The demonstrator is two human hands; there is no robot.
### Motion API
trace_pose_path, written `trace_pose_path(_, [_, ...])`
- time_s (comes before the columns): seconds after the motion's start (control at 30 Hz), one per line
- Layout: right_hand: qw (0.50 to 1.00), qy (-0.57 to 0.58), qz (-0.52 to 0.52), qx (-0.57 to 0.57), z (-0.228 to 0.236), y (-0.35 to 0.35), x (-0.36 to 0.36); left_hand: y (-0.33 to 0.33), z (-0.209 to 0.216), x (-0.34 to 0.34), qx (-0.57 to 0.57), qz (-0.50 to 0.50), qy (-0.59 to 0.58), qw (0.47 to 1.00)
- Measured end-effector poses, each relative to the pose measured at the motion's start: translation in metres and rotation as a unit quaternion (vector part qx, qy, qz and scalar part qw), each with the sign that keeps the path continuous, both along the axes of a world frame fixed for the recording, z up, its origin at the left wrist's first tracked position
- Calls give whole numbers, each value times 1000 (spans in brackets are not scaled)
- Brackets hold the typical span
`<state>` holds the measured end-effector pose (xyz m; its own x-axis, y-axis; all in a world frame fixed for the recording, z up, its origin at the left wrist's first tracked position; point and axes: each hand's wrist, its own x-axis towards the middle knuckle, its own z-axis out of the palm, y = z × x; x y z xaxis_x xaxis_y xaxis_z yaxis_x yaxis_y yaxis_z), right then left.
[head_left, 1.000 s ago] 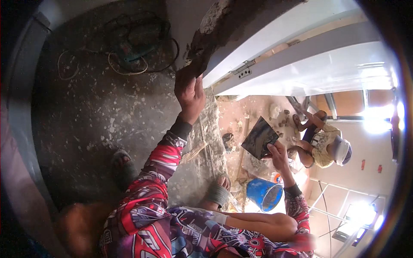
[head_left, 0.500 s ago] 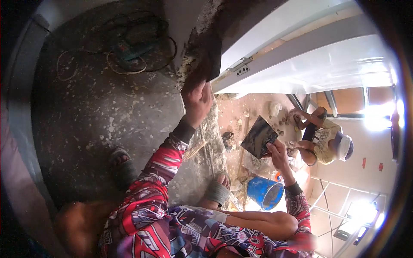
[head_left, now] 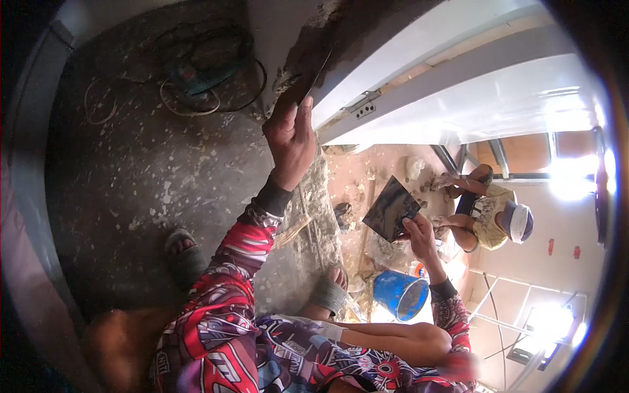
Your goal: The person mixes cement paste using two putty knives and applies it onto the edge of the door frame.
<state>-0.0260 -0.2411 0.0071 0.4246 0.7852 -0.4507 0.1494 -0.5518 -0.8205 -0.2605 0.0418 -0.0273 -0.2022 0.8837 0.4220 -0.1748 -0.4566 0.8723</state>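
speckled floor (head_left: 131, 170), corded tool (head_left: 194, 78), bucket (head_left: 388, 288); right hand (head_left: 422, 237) holds plate (head_left: 391, 207)

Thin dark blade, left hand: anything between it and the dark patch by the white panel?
Nothing visible. The left hand holds the thin dark blade at the dark patch, beside the white panel; contact is unclear. The dark square plate in the right hand is off to the right.

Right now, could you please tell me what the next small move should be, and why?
I'd probably draw the blade in your left hand a short way along the dark patch: it is right at that patch, which looks ragged near the hand, while your right hand holds the plate well clear.
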Motion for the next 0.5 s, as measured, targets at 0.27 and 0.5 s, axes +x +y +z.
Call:
trace_pose_path(0.27, [1000, -1, 8, 1, 4, 0, -4, -7, -13, -8, -9, -55, 87, 995])
trace_pose_path(0.5, [999, 37, 10, 10, -1, 4, -2, -44, -23, -42, -10, -147, 5, 989])
